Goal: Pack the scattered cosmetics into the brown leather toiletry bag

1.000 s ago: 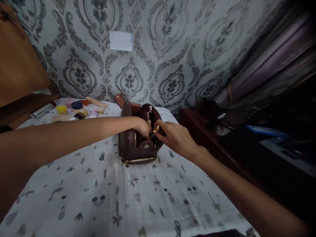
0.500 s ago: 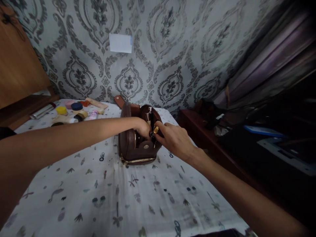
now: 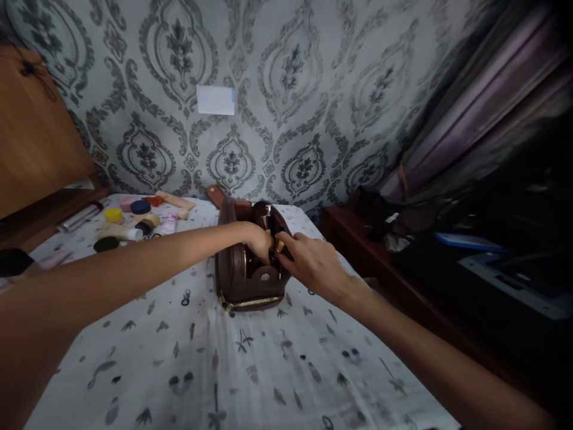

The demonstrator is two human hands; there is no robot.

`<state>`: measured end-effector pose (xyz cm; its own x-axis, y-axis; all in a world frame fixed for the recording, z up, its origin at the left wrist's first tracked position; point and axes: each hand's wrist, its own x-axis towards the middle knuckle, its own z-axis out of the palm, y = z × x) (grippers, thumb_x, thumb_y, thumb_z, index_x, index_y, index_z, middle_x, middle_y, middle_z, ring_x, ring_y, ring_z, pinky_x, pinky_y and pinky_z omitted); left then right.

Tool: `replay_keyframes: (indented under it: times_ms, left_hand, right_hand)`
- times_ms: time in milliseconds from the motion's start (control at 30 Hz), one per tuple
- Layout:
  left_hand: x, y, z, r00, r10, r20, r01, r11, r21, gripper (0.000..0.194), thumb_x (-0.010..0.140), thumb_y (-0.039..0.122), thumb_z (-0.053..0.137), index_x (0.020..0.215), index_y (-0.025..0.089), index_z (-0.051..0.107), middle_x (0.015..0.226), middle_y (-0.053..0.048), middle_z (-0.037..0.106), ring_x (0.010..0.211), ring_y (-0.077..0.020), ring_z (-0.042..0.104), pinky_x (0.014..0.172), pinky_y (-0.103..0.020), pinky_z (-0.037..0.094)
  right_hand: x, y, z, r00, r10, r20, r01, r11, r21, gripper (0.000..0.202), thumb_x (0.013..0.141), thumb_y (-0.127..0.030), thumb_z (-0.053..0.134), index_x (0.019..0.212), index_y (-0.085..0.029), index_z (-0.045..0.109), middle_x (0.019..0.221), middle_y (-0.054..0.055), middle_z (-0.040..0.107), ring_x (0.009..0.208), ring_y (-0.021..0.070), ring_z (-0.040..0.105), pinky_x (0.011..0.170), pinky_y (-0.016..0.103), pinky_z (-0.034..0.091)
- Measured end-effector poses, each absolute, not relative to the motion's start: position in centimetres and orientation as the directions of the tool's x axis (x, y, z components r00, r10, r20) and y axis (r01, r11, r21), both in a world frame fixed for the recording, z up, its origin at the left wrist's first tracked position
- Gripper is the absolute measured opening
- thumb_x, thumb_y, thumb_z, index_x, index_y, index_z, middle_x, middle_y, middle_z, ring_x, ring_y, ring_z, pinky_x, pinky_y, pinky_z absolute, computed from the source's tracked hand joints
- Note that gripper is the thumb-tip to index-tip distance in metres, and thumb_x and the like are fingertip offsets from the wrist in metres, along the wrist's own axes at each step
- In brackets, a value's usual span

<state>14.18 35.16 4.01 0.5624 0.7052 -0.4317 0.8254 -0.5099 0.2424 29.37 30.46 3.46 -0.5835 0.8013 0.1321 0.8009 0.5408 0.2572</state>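
Observation:
A dark brown zippered bag (image 3: 250,291) stands unzipped on the white patterned cloth (image 3: 250,370). My left hand (image 3: 259,240) reaches down inside it, and its fingers are hidden by the bag. My right hand (image 3: 313,257) is at the bag's right edge, thumb and fingers closed on a small gold-coloured item (image 3: 280,245). Just behind my left hand, a shiny tube with a silvery top (image 3: 267,212) stands up inside the bag. The bag's brown strap end (image 3: 215,194) sticks up at the back.
At the back left lie several cosmetics, among them a yellow-lidded jar (image 3: 113,215), a dark blue-lidded jar (image 3: 140,208) and a white tube (image 3: 133,234). A wooden cabinet (image 3: 42,131) stands at the far left. To the right are a dark red ledge (image 3: 340,224) and a purple curtain (image 3: 478,107).
The view has tilted up slightly, so the bag and both hands appear lower. Both hands remain at the bag in nearly the same pose. More dark items now show at the left edge.

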Motion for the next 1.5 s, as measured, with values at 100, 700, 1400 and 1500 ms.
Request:
replay_keyframes:
  times_ms: [100, 700, 1400, 1500]
  left_hand:
    - [14.6, 34.1, 5.7, 0.507, 0.737, -0.447, 0.847, -0.522, 0.101, 0.03, 0.067, 0.024, 0.071, 0.095, 0.015, 0.076, 0.1, -0.011, 0.076, 0.091, -0.0278, 0.066, 0.08, -0.031, 0.051]
    - [12.8, 29.5, 8.6, 0.416, 0.865, -0.279, 0.893, -0.446, -0.052, 0.027, 0.084, 0.029, 0.061, 0.105, 0.015, 0.071, 0.112, -0.016, 0.07, 0.099, -0.0332, 0.068, 0.078, -0.037, 0.051]
    - [14.1, 32.7, 5.1, 0.454, 0.866, -0.209, 0.877, -0.476, -0.07, 0.02, 0.081, 0.026, 0.065, 0.097, 0.016, 0.072, 0.094, -0.012, 0.075, 0.087, -0.0282, 0.071, 0.066, -0.033, 0.054]
    - [14.1, 32.8, 4.9, 0.446, 0.87, -0.21, 0.885, -0.463, -0.038, 0.021, 0.08, 0.026, 0.067, 0.098, 0.016, 0.071, 0.094, -0.011, 0.075, 0.088, -0.0277, 0.071, 0.067, -0.033, 0.053]
  right_hand:
    - [29.3, 30.3, 3.7, -0.581, 0.804, 0.124, 0.801, 0.539, 0.259, 0.03, 0.094, -0.036, 0.05, 0.122, -0.024, 0.055, 0.097, 0.007, 0.069, 0.083, 0.025, 0.069, 0.052, 0.029, 0.025]
    - [30.1, 29.2, 4.9, -0.54, 0.821, 0.182, 0.838, 0.508, 0.198, 0.038, 0.093, -0.038, 0.054, 0.129, -0.026, 0.053, 0.099, 0.007, 0.071, 0.074, 0.0215, 0.068, 0.05, 0.028, 0.022]
    - [32.5, 27.1, -5.3, -0.649, 0.511, 0.564, 0.316, 0.855, -0.41, 0.024, 0.093, -0.008, 0.043, 0.112, -0.019, 0.052, 0.078, 0.002, 0.062, 0.063, 0.0126, 0.059, 0.056, 0.021, 0.047]
    - [32.3, 27.1, -6.0, -0.618, 0.517, 0.593, 0.31, 0.853, -0.42, 0.026, 0.092, -0.007, 0.045, 0.115, -0.019, 0.05, 0.075, 0.0, 0.06, 0.06, 0.0119, 0.057, 0.054, 0.021, 0.047]
